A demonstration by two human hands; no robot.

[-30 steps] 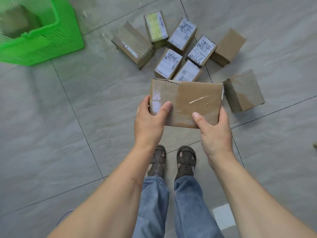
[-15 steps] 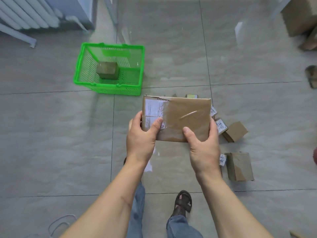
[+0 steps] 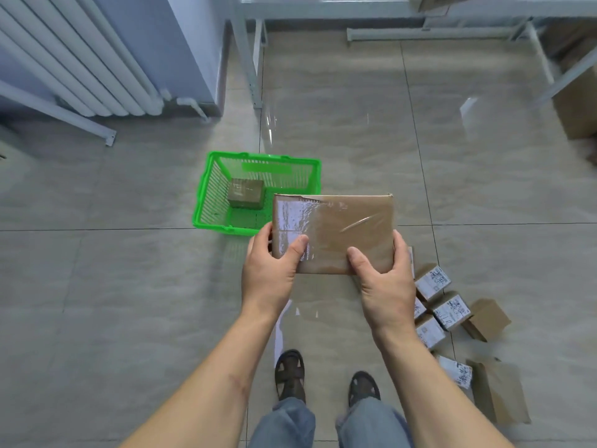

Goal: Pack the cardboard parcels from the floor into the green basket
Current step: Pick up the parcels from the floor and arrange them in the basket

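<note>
Closing on green basket point(image 3: 206, 202), now nearer than a second ago, left hand point(image 3: 269, 273) and right hand point(image 3: 386, 286) both clamping flat parcel point(image 3: 336, 234), heading for drop-in.

White shipping labels point(image 3: 432, 281) on the small floor parcels point(image 3: 450, 312) carry print and scrawl too blurred to read.

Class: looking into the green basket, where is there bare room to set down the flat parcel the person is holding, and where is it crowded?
Inside the green basket, the small parcel fills the far left corner. The floor between it and the right wall looks bare, as does the near strip, though the held parcel, gripped by the left hand and right hand, hides part. The floor parcels crowd the right.
</note>
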